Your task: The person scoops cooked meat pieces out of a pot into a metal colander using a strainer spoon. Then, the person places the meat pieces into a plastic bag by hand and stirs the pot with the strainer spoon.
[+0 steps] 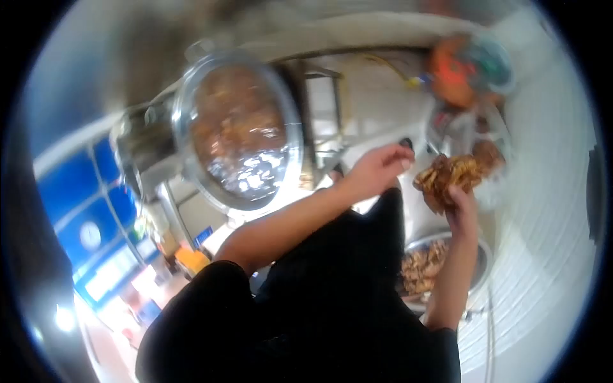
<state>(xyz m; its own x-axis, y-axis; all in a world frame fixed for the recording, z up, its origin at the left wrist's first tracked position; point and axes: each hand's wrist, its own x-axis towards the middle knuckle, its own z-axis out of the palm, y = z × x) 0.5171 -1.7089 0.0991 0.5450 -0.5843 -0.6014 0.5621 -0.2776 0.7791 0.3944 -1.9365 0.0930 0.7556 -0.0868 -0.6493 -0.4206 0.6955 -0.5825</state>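
Note:
My right hand (461, 205) is closed around the lower edge of a glossy brown clump of what looks like cooked meat (447, 177). The clump is ragged, and its exact kind is blurred. My left hand (381, 169) is stretched across to the left of that clump, apart from it, with loosely bent fingers and nothing visible in them. Under my right forearm sits a metal bowl (483, 260) with brown chunks of food (424, 267) in it. Behind the clump is a blurred clear plastic bag or container (491, 191).
A large round metal pot (295, 150) of shiny brown liquid (239, 121) stands on the left. At the upper right are an orange item (452, 70) and a green-rimmed basin (495, 64), both blurred. A pale wall (543, 191) bounds the right side.

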